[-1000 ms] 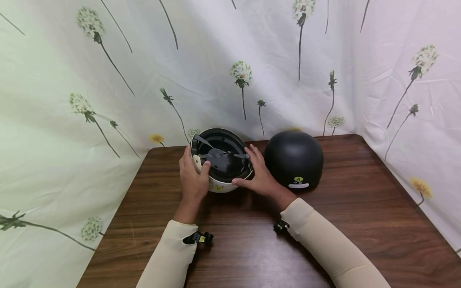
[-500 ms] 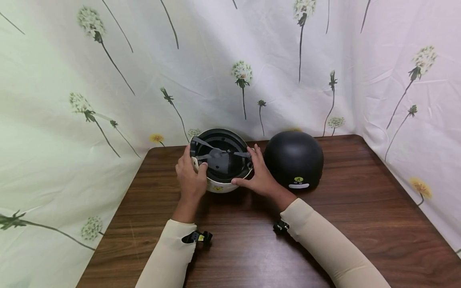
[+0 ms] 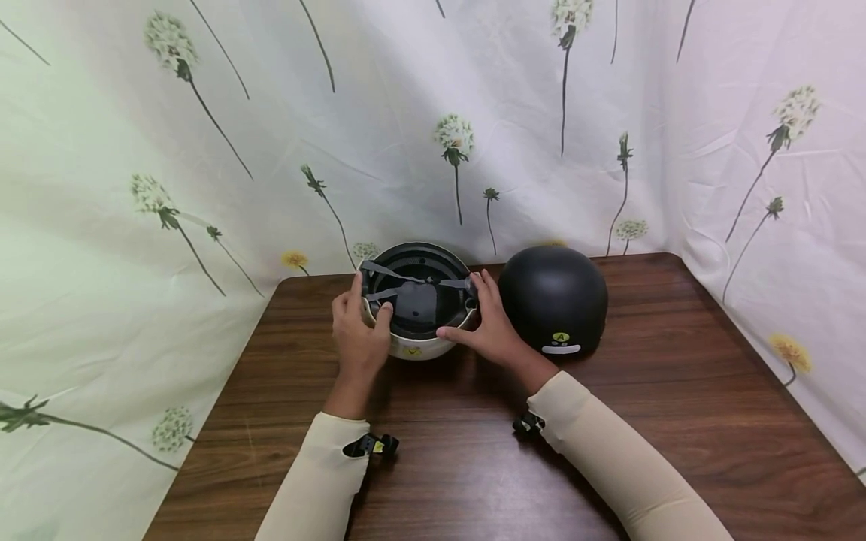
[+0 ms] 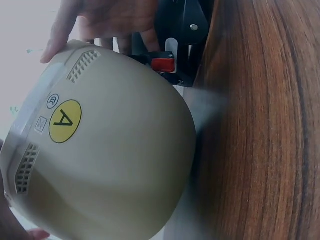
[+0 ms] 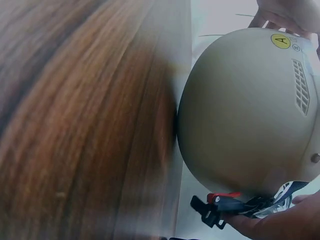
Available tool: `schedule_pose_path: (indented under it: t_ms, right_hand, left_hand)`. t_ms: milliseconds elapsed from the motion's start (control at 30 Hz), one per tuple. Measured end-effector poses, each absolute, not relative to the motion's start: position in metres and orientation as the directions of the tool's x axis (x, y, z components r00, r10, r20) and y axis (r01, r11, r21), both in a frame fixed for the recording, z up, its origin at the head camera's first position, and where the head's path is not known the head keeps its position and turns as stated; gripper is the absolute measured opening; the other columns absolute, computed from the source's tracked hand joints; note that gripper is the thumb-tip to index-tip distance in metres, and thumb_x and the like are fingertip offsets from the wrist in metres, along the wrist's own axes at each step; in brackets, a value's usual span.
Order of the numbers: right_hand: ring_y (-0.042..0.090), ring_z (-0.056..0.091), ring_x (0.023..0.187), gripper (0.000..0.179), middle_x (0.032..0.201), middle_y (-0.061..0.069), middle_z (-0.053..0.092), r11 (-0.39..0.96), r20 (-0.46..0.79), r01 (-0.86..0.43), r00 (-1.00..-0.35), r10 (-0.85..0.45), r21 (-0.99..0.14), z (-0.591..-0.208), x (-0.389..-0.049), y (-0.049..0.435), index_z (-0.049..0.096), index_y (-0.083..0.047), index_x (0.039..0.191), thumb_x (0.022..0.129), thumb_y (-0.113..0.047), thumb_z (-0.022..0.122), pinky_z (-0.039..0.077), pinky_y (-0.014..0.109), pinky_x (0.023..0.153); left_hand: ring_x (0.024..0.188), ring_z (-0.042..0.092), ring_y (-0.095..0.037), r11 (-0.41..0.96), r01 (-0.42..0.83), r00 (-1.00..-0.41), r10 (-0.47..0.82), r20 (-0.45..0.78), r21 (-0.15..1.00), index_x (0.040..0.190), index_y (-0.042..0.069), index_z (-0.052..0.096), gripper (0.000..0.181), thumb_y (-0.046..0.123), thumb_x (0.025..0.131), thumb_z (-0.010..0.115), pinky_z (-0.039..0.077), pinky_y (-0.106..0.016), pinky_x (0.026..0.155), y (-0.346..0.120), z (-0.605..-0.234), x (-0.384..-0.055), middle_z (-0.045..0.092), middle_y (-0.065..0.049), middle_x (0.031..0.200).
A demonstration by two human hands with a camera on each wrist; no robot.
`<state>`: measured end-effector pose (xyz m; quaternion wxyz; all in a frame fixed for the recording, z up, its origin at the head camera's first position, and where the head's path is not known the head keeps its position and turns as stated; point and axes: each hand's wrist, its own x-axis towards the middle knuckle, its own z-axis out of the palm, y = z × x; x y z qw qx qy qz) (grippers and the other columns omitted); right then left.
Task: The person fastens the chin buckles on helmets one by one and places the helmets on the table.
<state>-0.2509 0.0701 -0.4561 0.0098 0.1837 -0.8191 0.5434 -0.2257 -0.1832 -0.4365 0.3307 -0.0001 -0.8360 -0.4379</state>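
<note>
A cream helmet (image 3: 433, 349) rests upside down on its crown, its opening facing up. Grey straps (image 3: 390, 272) cross the black padding (image 3: 416, 302) inside. My left hand (image 3: 357, 340) grips the rim at the left, thumb over the edge. On the right side my right hand (image 3: 495, 330) grips the rim too, with the thumb along the near edge. The left wrist view shows a round yellow sticker (image 4: 65, 121) marked A on the shell. A black buckle (image 5: 216, 206) with a red tab hangs outside the shell by the right hand. Part of the inner rim hides behind the fingers.
A black helmet (image 3: 553, 297) stands dome up just right of the right hand. Both helmets are near the far edge of the brown wooden table (image 3: 446, 466). Flower-printed cloth (image 3: 406, 135) hangs close behind and at the sides.
The cream helmet has turned slightly between the hands and shifted a little right. A cream flap by the left thumb is no longer visible. The black helmet stays put.
</note>
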Motion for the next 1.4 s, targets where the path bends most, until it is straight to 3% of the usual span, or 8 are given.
schedule_pose_path:
  t_ms: [267,467,700,833,1167,1400]
  right_hand:
    - [0.036,0.004,0.173,0.129,0.186,0.006,-0.007,0.334,0.206,-0.292,-0.941,-0.269,-0.896,-0.453,-0.249,0.071,0.008,-0.025,0.178,0.085,-0.066,0.087,0.023,0.07,0.132]
    - [0.034,0.01,0.172,0.131,0.186,0.007,-0.001,0.345,0.202,-0.287,-0.944,-0.262,-0.893,-0.45,-0.249,0.071,0.008,-0.019,0.178,0.085,-0.062,0.089,0.025,0.067,0.133]
    - [0.036,0.008,0.172,0.131,0.186,0.008,0.0,0.349,0.202,-0.293,-0.94,-0.273,-0.89,-0.448,-0.249,0.072,0.009,-0.015,0.177,0.085,-0.068,0.086,0.022,0.069,0.133]
    - [0.035,0.008,0.173,0.128,0.186,0.009,0.0,0.345,0.205,-0.295,-0.94,-0.273,-0.891,-0.447,-0.248,0.071,0.01,-0.016,0.177,0.087,-0.061,0.087,0.022,0.068,0.133]
    - [0.036,0.009,0.172,0.123,0.185,0.01,0.0,0.324,0.205,-0.289,-0.941,-0.27,-0.901,-0.443,-0.245,0.068,0.01,-0.016,0.177,0.089,-0.049,0.089,0.024,0.067,0.133]
    - [0.036,0.013,0.171,0.123,0.185,0.012,0.004,0.324,0.244,-0.32,-0.936,-0.253,-0.89,-0.441,-0.246,0.07,0.012,-0.014,0.177,0.089,-0.055,0.088,0.027,0.065,0.132]
  left_hand:
    - [0.126,0.06,-0.052,0.654,0.272,-0.792,-0.264,0.55,0.706,0.169,0.015,0.044,0.085,0.039,0.095,0.078,0.05,-0.071,0.105,-0.183,-0.436,-0.225,0.048,-0.027,0.154]
    - [0.137,0.059,-0.048,0.661,0.238,-0.828,-0.245,0.504,0.712,0.173,0.021,0.035,0.093,0.047,0.095,0.078,0.05,-0.071,0.11,-0.183,-0.435,-0.223,0.047,-0.023,0.161]
    - [0.138,0.055,-0.051,0.645,0.255,-0.81,-0.264,0.524,0.72,0.175,0.02,0.029,0.096,0.046,0.096,0.077,0.047,-0.07,0.113,-0.183,-0.436,-0.224,0.041,-0.028,0.163]
    - [0.143,0.053,-0.049,0.639,0.238,-0.824,-0.266,0.501,0.731,0.175,0.021,0.028,0.096,0.048,0.097,0.076,0.045,-0.07,0.116,-0.184,-0.435,-0.224,0.045,-0.027,0.163]
    - [0.139,0.054,-0.05,0.664,0.21,-0.829,-0.269,0.491,0.718,0.173,0.016,0.033,0.094,0.054,0.097,0.075,0.044,-0.068,0.116,-0.184,-0.439,-0.228,0.052,-0.029,0.156]
    - [0.144,0.055,-0.046,0.658,0.205,-0.838,-0.265,0.477,0.725,0.172,0.018,0.034,0.089,0.055,0.1,0.07,0.044,-0.069,0.116,-0.185,-0.439,-0.229,0.055,-0.027,0.159]
